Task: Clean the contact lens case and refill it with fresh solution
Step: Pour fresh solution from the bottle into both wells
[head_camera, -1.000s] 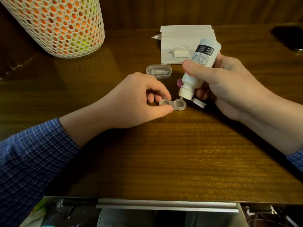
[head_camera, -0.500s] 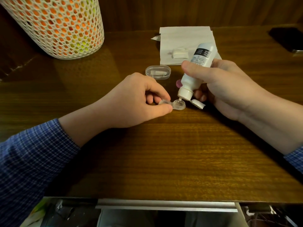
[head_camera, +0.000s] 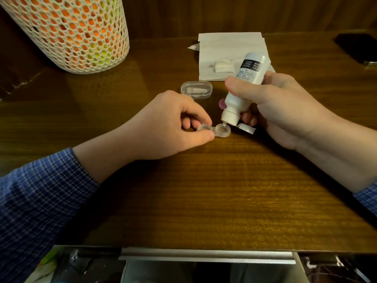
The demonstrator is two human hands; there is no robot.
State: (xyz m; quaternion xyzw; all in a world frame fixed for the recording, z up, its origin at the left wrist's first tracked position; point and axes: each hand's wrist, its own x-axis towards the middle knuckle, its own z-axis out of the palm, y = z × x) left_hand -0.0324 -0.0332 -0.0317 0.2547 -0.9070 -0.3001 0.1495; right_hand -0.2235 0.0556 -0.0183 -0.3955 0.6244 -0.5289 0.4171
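- Head view: left hand [head_camera: 163, 127] pinches the lens case [head_camera: 214, 130] on the table [head_camera: 204, 201].
- Right hand [head_camera: 281, 107] grips the tilted bottle [head_camera: 242, 88], its nozzle over the case's right well.
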